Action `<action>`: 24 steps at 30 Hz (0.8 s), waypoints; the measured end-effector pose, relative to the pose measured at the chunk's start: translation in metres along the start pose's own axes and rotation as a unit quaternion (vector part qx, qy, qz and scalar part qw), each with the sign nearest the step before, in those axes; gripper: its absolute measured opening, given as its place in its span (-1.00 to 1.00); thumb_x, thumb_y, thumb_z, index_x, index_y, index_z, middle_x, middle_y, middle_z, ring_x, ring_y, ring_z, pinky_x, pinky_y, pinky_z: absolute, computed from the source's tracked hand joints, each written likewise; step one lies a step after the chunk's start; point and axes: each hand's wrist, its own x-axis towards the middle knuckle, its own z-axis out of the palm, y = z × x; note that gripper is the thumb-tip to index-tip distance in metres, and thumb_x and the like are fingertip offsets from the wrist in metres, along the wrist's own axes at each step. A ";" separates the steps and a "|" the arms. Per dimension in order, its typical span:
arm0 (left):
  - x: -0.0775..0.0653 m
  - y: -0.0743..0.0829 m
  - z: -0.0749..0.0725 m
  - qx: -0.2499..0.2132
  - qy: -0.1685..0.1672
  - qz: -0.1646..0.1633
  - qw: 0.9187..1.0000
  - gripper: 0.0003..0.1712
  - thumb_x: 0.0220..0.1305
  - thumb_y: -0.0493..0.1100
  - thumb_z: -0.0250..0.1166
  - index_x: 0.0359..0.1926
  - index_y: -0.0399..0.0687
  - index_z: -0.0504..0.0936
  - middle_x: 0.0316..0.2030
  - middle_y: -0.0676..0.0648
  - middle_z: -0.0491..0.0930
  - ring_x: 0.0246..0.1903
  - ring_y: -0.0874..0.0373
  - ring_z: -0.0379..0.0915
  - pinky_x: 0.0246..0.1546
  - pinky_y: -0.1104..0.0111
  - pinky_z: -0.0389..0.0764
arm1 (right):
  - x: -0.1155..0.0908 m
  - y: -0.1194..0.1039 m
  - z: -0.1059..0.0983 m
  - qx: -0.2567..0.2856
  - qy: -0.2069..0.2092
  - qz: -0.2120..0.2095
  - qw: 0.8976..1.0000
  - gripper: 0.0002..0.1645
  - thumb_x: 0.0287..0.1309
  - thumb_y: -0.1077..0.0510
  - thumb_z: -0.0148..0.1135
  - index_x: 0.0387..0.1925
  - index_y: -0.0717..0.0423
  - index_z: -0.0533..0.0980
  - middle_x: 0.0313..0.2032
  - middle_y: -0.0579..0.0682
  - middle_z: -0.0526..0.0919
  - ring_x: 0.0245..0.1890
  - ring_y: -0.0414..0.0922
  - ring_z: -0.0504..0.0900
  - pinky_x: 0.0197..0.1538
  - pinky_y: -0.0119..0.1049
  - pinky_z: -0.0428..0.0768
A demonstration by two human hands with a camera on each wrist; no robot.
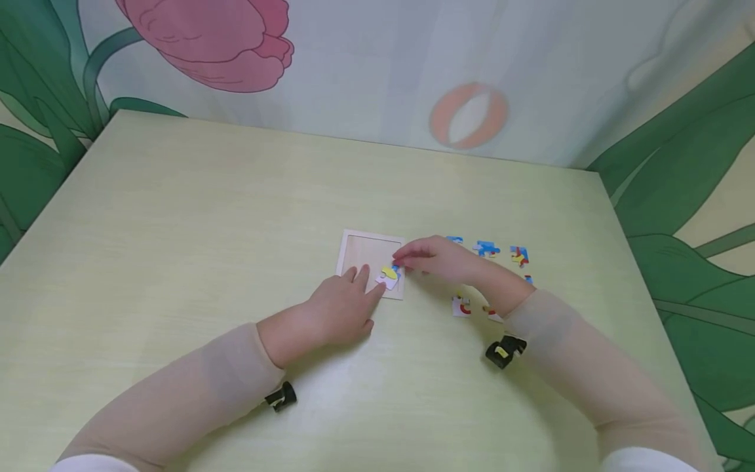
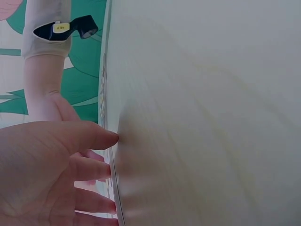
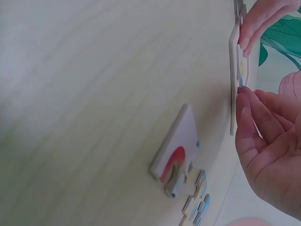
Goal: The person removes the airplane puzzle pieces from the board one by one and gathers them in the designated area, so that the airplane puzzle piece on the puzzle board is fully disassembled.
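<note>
A shallow wooden puzzle tray (image 1: pixel 373 234) lies on the table with a jigsaw piece (image 1: pixel 387 278) tilted inside its right part. The piece is white and yellow with blue at its far right corner. My right hand (image 1: pixel 439 257) pinches that blue corner between thumb and fingertips, as the right wrist view also shows. My left hand (image 1: pixel 342 308) rests with fairly straight fingers on the tray's near left part, one fingertip touching the piece's near edge. In the left wrist view the left hand (image 2: pixel 42 169) hides most of the tray.
Several loose jigsaw pieces lie right of the tray, among them a blue one (image 1: pixel 487 248), a blue, red and yellow one (image 1: pixel 520 255) and a white one with a red curve (image 1: pixel 462 306). My right forearm covers part of them. A patterned wall (image 1: pixel 366 78) stands behind the table.
</note>
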 end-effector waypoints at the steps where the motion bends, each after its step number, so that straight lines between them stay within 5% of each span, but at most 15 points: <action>1: 0.000 0.000 0.000 -0.002 0.001 0.000 1.000 -0.31 0.30 0.09 0.08 0.38 -0.07 0.21 0.31 -0.36 0.15 0.26 -0.22 0.14 0.06 0.10 0.43 | 0.000 0.000 0.000 0.004 0.000 -0.002 1.000 -0.67 0.31 0.18 0.05 0.06 0.13 0.52 -0.06 -0.02 0.63 -0.07 -0.10 0.53 -0.05 -0.22 0.53; 8: 0.001 0.000 0.000 -0.007 -0.005 -0.004 1.000 -0.30 0.30 0.10 0.08 0.38 -0.05 0.21 0.32 -0.35 0.13 0.27 -0.22 0.12 0.07 0.10 0.43 | 0.008 0.004 0.001 0.069 0.012 0.006 0.998 -0.70 0.19 0.22 0.20 -0.04 0.22 0.54 -0.12 0.03 0.65 -0.17 -0.09 0.61 -0.07 -0.26 0.56; 16: 0.000 -0.003 -0.001 0.006 0.018 0.015 1.000 -0.34 0.31 0.07 0.09 0.35 -0.09 0.25 0.29 -0.35 0.20 0.23 -0.19 0.20 0.04 0.10 0.45 | 0.013 0.001 0.002 0.051 0.042 0.017 0.998 -0.81 0.17 0.23 0.23 -0.18 0.22 0.58 -0.24 0.03 0.66 -0.27 -0.07 0.60 -0.12 -0.27 0.57; 24: -0.001 -0.009 0.000 0.035 0.043 0.033 0.998 -0.52 0.36 -0.22 0.04 0.29 -0.09 0.34 0.24 -0.30 0.30 0.13 -0.15 0.31 -0.01 0.13 0.48 | -0.002 0.018 -0.016 0.033 0.066 0.039 0.997 -0.80 0.18 0.19 0.22 -0.17 0.19 0.60 -0.22 0.02 0.66 -0.22 -0.09 0.61 -0.10 -0.28 0.57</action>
